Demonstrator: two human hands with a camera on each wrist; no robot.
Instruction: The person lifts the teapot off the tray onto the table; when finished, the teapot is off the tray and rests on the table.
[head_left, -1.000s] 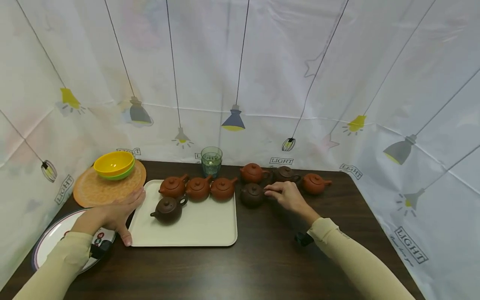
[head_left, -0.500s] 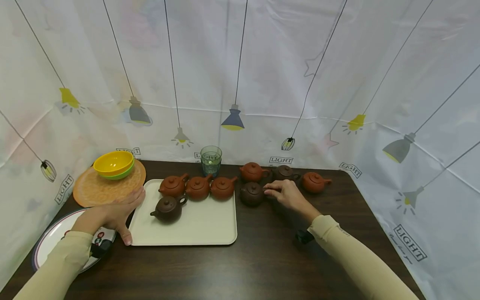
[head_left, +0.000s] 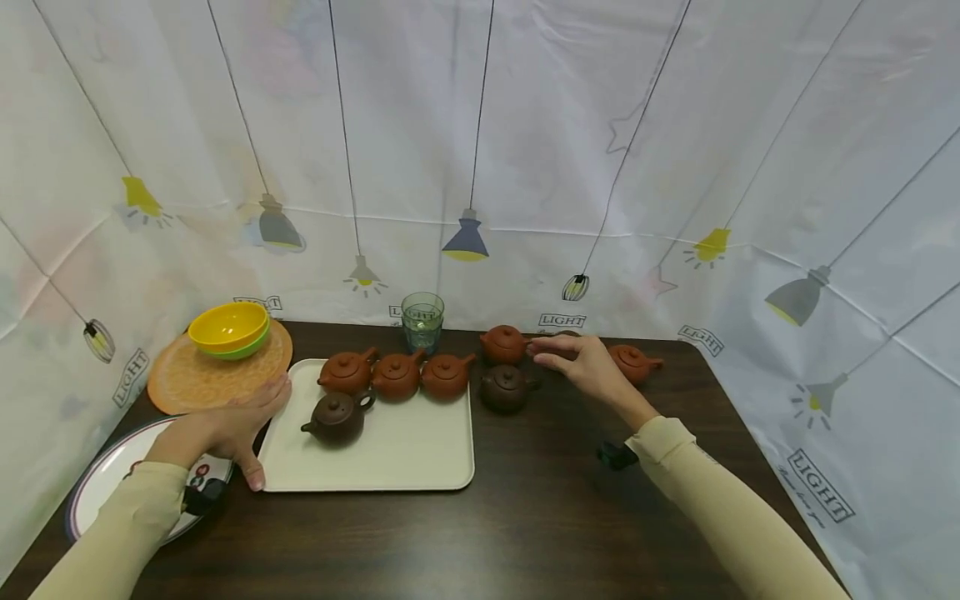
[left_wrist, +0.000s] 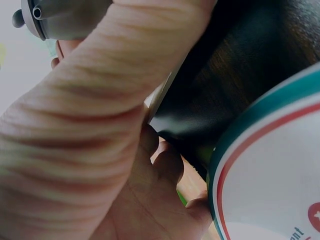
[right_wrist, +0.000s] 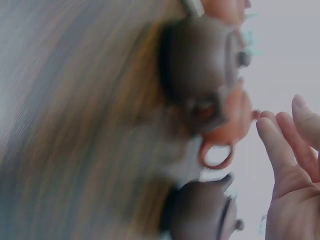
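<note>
My left hand (head_left: 228,425) rests spread at the left side of a cream tray (head_left: 412,454), its thumb by the near corner. On the tray stand three red-brown teapots in a row, the middle one (head_left: 395,377) among them, and a dark brown teapot (head_left: 336,419) in front. My right hand (head_left: 588,367) hovers right of a second dark teapot (head_left: 504,390), close to the handle of a red-brown teapot (head_left: 504,344). In the right wrist view its fingers (right_wrist: 275,142) are extended and hold nothing. Another dark teapot (right_wrist: 202,210) is mostly hidden behind this hand in the head view.
Another red-brown teapot (head_left: 633,364) stands at the right. A green glass (head_left: 422,321) is behind the tray. Far left, yellow and green bowls (head_left: 227,327) sit on a round orange mat (head_left: 168,379). A patterned plate (head_left: 97,500) lies under my left forearm. A printed curtain (head_left: 480,125) hangs behind.
My right hand has let go of the front dark teapot's handle and moved up and slightly right, its fingers straightening. That teapot has stayed in place, and my left hand has not moved.
</note>
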